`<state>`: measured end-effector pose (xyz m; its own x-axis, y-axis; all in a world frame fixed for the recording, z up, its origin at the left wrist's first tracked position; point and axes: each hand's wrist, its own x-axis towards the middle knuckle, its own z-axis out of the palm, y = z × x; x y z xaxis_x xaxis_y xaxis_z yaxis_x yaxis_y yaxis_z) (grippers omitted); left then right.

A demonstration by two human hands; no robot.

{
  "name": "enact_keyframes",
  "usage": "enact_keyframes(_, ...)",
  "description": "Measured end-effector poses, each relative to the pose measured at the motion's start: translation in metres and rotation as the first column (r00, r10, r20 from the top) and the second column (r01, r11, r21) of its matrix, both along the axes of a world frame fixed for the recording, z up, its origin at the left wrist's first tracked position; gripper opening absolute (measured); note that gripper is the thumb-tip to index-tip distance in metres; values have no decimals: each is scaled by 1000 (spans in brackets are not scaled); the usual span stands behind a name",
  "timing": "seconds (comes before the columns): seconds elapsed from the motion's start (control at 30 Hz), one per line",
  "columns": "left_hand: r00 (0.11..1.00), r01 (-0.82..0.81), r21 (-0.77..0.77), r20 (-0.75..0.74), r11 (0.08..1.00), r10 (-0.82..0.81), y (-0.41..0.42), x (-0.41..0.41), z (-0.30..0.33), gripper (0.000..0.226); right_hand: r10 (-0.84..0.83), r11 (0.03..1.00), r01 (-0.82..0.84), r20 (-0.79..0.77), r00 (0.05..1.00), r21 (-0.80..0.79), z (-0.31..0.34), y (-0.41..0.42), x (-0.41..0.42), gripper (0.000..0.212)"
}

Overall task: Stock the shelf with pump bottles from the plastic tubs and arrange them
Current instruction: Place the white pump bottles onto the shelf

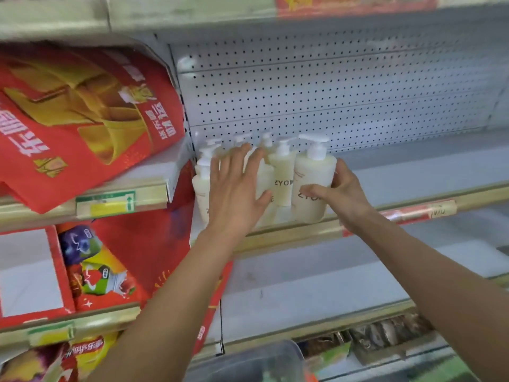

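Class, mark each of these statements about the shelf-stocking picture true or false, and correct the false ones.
1. The right hand grips the rightmost pump bottle. True.
2. The left hand is closed in a fist. False: its fingers are spread flat against the bottles.
3. The bottles stand at the left end of the shelf. True.
4. The bottles hold dark blue liquid. False: they are creamy white.
5. The shelf's back panel is perforated. True.

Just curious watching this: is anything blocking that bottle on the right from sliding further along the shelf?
Nothing visible does. The right hand holds the rightmost bottle, and the shelf to its right lies bare. Other bottles crowd only its left.
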<state>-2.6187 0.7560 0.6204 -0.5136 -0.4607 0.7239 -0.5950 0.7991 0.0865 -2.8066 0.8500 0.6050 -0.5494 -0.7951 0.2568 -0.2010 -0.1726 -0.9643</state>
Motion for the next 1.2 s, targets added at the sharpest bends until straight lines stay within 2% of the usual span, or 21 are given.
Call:
enact_keyframes(0.13, 989, -102, -115, 92, 988, 113, -16, -19, 4, 82, 51, 999, -51, -19, 999, 15, 1, -28, -21, 58)
enact_keyframes(0.3, 952, -175, -132, 230, 976, 202, -23, -31, 6, 94, 138, 988, -136, -25, 990, 70, -14, -46, -36, 59)
enact_keyframes(0.43, 931, -205, -146, 276, 968, 238, -25, -31, 7, 94, 169, 979, -168, -4, 986, 119, -23, -53, -44, 60)
enact_keyframes(0.83, 924, -219, -116, 295, 969, 244, -29, -25, 7, 86, 216, 969, -215, 10, 976, 125, -28, -67, -40, 62)
enact_keyframes(0.93, 924, -218, -97, 300, 971, 238, -29, -25, 6, 86, 235, 960, -231, -7, 972, 155, -26, -65, -41, 70)
enact_keyframes(1.0, 924, -218, -91, 301, 972, 235, -29, -26, 6, 87, 242, 956, -233, -32, 970, 181, -25, -65, -41, 77)
enact_keyframes(1.1, 933, -198, -73, 292, 978, 210, -28, -23, 5, 90, 236, 950, -210, -91, 967, 232, -21, -61, -38, 73)
enact_keyframes(1.2, 950, -165, -48, 260, 985, 172, -22, -16, 3, 94, 160, 959, -106, -194, 968, 263, -15, -49, -30, 76)
